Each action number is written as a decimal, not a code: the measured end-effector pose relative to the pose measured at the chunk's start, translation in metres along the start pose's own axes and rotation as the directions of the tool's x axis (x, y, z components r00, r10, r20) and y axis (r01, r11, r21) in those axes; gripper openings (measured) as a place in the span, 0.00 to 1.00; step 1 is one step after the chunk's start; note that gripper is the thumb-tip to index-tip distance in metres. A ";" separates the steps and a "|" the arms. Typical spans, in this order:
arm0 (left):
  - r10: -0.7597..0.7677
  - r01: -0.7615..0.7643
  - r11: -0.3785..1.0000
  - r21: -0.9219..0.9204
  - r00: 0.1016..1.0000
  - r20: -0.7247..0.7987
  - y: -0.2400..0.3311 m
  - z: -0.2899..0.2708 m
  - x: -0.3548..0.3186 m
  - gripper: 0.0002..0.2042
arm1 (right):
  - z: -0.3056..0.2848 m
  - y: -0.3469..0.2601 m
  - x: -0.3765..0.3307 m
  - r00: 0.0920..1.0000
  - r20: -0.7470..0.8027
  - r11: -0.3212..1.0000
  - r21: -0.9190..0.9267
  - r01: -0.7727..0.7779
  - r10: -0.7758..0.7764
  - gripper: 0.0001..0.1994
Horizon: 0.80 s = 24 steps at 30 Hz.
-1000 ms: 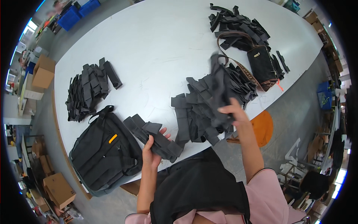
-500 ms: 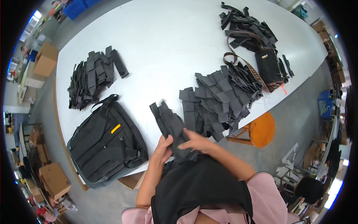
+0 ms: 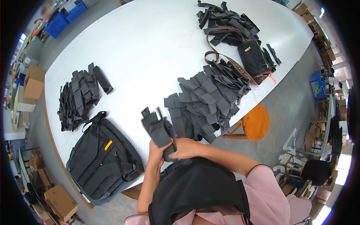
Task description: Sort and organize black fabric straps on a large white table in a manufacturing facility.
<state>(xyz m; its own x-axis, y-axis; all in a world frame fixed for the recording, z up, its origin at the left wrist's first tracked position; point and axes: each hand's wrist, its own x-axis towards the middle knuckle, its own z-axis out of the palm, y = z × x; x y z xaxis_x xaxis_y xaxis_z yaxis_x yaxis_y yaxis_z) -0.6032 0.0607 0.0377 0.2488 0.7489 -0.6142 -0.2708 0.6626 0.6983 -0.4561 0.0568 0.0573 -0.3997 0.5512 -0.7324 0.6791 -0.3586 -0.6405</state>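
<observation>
Your left hand [image 3: 156, 150] is closed around a bundle of dark grey fabric strips [image 3: 159, 130], and your right hand [image 3: 184, 148] grips the same bundle from its right side, low down, so the two hands nearly meet. The bundle stands up from your grip, its loose ends pointing away from you over the near edge of the white table [image 3: 142, 75], just in front of your black apron [image 3: 198, 187]. Its upper ends are a little blurred, and you partly cover its lower part. Just beyond your right hand lies a wide pile of matching strips [image 3: 210, 95], overlapping in rows and reaching toward the table's right edge. Behind that pile sits a small black shoulder bag [image 3: 255, 58] with a patterned brown strap [image 3: 234, 63], and past the bag is a looser heap of strips [image 3: 232, 23]. To your left, a black backpack [image 3: 103, 161] with a yellow tab [image 3: 108, 145] lies on the table, well apart from the wide pile. Beyond it rests another stack of strips [image 3: 80, 92], with a single folded strip [image 3: 102, 79] beside it. A round orange stool [image 3: 256, 122] stands on the floor by the right edge.
</observation>
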 end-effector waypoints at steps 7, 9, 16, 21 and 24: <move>-0.049 0.032 0.970 -0.241 0.997 -0.067 -0.002 0.016 0.004 0.16 | -0.041 0.011 -0.043 0.901 -0.254 0.930 -0.207 0.305 -0.352 0.28; -0.011 -0.031 0.979 -0.204 0.979 -0.204 -0.004 0.029 0.007 0.15 | -0.018 0.012 -0.034 0.830 -0.482 0.960 -0.128 0.249 -0.280 0.23; -0.099 0.142 0.899 -0.414 0.987 0.124 -0.031 0.017 0.015 0.27 | 0.010 0.004 -0.001 0.694 -0.569 0.897 -0.313 0.313 -0.441 0.25; -0.140 0.146 0.917 -0.372 0.989 0.041 -0.022 -0.008 0.011 0.16 | -0.068 0.040 -0.021 0.781 -0.438 0.789 0.220 0.573 -0.445 0.14; -0.069 0.053 0.948 -0.313 0.997 -0.043 -0.019 -0.001 0.016 0.16 | -0.110 0.070 0.009 0.366 -0.863 0.912 -0.402 -0.083 -0.347 0.22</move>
<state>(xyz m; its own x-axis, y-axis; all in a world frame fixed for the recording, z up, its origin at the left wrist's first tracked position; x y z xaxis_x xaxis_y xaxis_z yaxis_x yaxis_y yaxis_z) -0.5953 0.0599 0.0143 0.2270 0.7007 -0.6763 -0.5351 0.6700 0.5146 -0.3441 0.1198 0.0311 0.1490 0.9769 0.1534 0.9001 -0.0698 -0.4300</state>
